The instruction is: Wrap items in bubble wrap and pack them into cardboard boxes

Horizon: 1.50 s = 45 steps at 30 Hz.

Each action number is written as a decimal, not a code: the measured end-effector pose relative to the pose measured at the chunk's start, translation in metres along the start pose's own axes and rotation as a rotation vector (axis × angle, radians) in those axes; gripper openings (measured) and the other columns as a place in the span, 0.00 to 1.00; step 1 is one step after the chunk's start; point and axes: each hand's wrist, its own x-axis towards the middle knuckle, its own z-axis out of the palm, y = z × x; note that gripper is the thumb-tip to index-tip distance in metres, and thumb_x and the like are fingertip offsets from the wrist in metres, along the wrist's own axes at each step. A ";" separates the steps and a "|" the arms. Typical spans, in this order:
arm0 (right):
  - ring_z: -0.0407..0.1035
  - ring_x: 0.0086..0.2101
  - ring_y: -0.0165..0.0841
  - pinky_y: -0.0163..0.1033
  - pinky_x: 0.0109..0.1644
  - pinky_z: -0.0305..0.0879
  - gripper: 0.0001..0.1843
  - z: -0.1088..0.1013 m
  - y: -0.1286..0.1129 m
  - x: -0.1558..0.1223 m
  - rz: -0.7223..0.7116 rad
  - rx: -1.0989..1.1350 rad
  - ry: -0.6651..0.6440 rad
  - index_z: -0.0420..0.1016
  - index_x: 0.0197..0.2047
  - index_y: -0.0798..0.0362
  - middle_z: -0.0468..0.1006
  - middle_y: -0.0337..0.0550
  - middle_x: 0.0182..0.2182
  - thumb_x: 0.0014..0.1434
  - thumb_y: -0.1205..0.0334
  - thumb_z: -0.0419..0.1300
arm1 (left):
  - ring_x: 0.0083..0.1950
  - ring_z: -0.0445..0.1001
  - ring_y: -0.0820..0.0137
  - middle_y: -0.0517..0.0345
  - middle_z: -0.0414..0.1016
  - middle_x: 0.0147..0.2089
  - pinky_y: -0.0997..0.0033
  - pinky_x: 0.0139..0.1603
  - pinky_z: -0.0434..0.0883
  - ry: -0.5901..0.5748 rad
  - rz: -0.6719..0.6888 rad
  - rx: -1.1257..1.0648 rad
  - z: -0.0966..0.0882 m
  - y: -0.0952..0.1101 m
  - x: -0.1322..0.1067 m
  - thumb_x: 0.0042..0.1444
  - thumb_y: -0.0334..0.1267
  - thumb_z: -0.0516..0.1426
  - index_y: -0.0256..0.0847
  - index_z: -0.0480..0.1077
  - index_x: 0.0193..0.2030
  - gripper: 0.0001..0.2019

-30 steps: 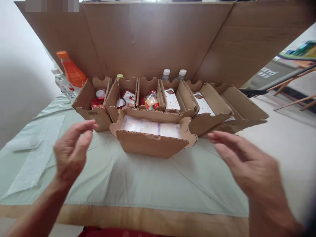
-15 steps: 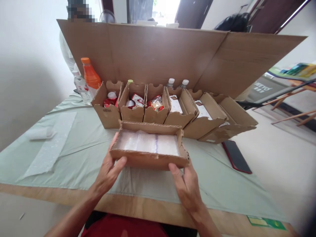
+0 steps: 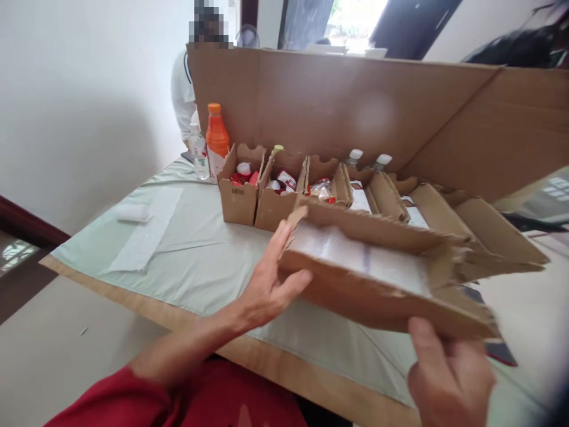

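Between my two hands is an open cardboard box [image 3: 347, 296], raised over the cloth and slanting down to the right. Inside it lies a whitish, bubble-wrap-like padded bundle [image 3: 338, 252] with a thin purple stripe. My left hand [image 3: 271, 284] grips the box's left end, the thumb on its near wall and the fingers along its side. My right hand [image 3: 448, 367], blurred, holds the lower right corner with its thumb on the near wall; its other fingers are mostly hidden underneath. Behind the box stands a row of similar cardboard bins [image 3: 240, 204] holding red packets and white cards.
A tall cardboard panel [image 3: 320, 101] stands behind the bins. An orange bottle [image 3: 217, 133] and a clear bottle [image 3: 198, 154] are at the left end. A bubble-wrap strip [image 3: 149, 237] and a white roll [image 3: 132, 213] lie on the green cloth [image 3: 208, 261]. A person [image 3: 181, 89] is behind the panel.
The box has moved right and closer in my hands, and its right end has tipped downward. My view has turned to the left, so the bins appear farther right.
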 end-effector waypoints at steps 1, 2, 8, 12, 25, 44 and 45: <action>0.73 0.52 0.54 0.64 0.59 0.66 0.24 0.009 0.000 -0.010 0.026 0.031 -0.060 0.75 0.61 0.44 0.80 0.50 0.51 0.67 0.43 0.58 | 0.80 0.48 0.54 0.48 0.48 0.81 0.46 0.79 0.51 0.046 -0.085 0.013 -0.008 -0.005 -0.022 0.66 0.47 0.58 0.48 0.49 0.78 0.37; 0.74 0.52 0.53 0.63 0.59 0.68 0.27 0.023 -0.001 -0.017 0.045 0.083 -0.123 0.74 0.61 0.47 0.80 0.51 0.51 0.66 0.43 0.59 | 0.80 0.49 0.53 0.48 0.51 0.80 0.45 0.78 0.52 0.108 -0.156 0.037 -0.019 -0.010 -0.043 0.66 0.47 0.58 0.48 0.49 0.77 0.36; 0.65 0.64 0.49 0.58 0.67 0.63 0.38 0.161 -0.047 0.001 -0.077 0.442 -0.694 0.58 0.73 0.53 0.69 0.57 0.67 0.66 0.44 0.56 | 0.75 0.63 0.54 0.49 0.66 0.72 0.50 0.77 0.59 0.641 -0.306 0.276 -0.101 -0.010 -0.109 0.65 0.47 0.59 0.47 0.53 0.77 0.36; 0.59 0.68 0.46 0.56 0.72 0.54 0.38 0.251 -0.100 0.026 -0.265 0.513 -0.915 0.54 0.75 0.52 0.63 0.53 0.71 0.67 0.48 0.54 | 0.73 0.65 0.54 0.50 0.60 0.76 0.50 0.75 0.61 0.868 -0.315 0.331 -0.122 -0.017 -0.118 0.66 0.46 0.59 0.50 0.43 0.79 0.40; 0.41 0.75 0.42 0.51 0.78 0.41 0.41 0.363 -0.113 0.018 -0.277 0.469 -0.803 0.49 0.76 0.62 0.46 0.60 0.76 0.66 0.53 0.54 | 0.82 0.38 0.54 0.45 0.32 0.82 0.44 0.77 0.54 0.858 -0.124 0.625 -0.134 -0.087 -0.072 0.65 0.40 0.60 0.53 0.40 0.79 0.43; 0.71 0.56 0.43 0.48 0.57 0.74 0.22 0.379 -0.057 -0.017 -0.064 0.631 -0.662 0.74 0.57 0.51 0.75 0.55 0.57 0.60 0.67 0.52 | 0.75 0.60 0.57 0.41 0.59 0.74 0.50 0.72 0.64 0.751 -0.081 0.643 -0.161 -0.165 0.044 0.66 0.46 0.56 0.47 0.57 0.72 0.30; 0.72 0.54 0.42 0.47 0.57 0.73 0.21 0.377 -0.058 -0.016 -0.056 0.632 -0.646 0.75 0.54 0.50 0.77 0.53 0.54 0.60 0.67 0.52 | 0.76 0.59 0.56 0.41 0.57 0.75 0.50 0.71 0.64 0.787 -0.112 0.616 -0.163 -0.167 0.045 0.66 0.47 0.57 0.48 0.54 0.74 0.31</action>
